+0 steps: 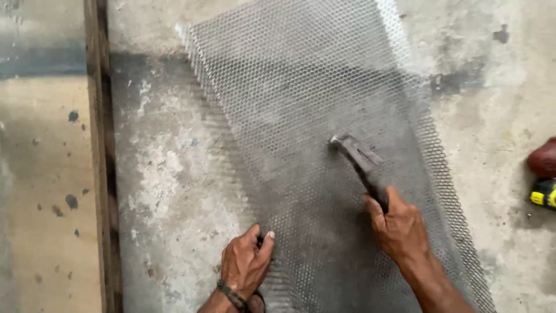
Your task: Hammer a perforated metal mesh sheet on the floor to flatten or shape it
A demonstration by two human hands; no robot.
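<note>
Leftmost, a pale board (pixel 40 191) lies along the floor's left edge, bordered by a dark wooden strip (pixel 104 174). Next to it the stained concrete floor (pixel 162 174) carries a sheet of metal mesh (pixel 301 93), which runs from the far edge to the near edge. The left hand (pixel 243 266), with a wristband (pixel 231 294), presses on the mesh's left border near the near edge, fingers curled over it. The right hand (pixel 399 226) is clenched around a hammer (pixel 359 162), its head touching the mesh's middle. At the right edge sit a reddish object (pixel 544 157) and a yellow-and-black tool (pixel 544 194).
</note>
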